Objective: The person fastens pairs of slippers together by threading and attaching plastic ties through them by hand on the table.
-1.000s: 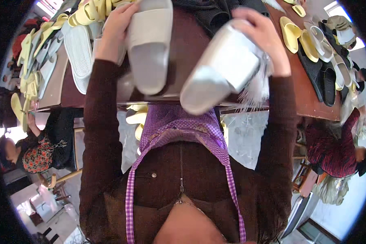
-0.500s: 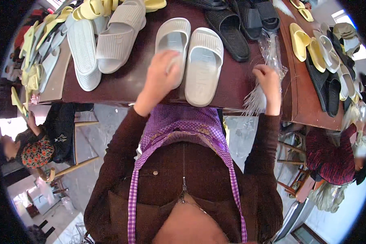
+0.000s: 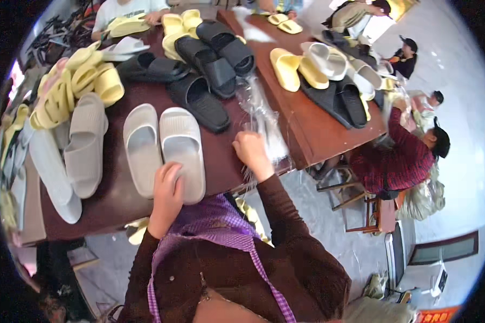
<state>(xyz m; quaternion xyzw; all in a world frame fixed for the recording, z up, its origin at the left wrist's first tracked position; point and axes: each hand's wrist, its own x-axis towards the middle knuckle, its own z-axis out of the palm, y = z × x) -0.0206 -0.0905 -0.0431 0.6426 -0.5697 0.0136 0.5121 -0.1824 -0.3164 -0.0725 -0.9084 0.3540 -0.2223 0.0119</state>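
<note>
A pair of light grey slide slippers lies side by side on the dark red table (image 3: 116,207), toes pointing away from me. My left hand (image 3: 167,199) is at the heel of the right slipper (image 3: 191,172), fingers partly bent and apart, fingertips over its inner edge. Beside that hand is the left slipper (image 3: 143,161). My right hand (image 3: 252,153) is curled, thumb against fingers, at the near left side of a bundle of thin clear plastic strands (image 3: 264,121). Whatever it pinches is too small to make out.
Grey slippers (image 3: 86,151) and a pile of yellow slippers (image 3: 73,91) lie to the left. Black slippers (image 3: 205,105) are behind the pair. A brown table (image 3: 334,137) with more slippers adjoins on the right, where a person in a striped top (image 3: 388,159) sits.
The view has swung to the right, so the table now slants. My left hand has gone from over the left slipper to the right slipper's heel. My right hand stays by the plastic strands.
</note>
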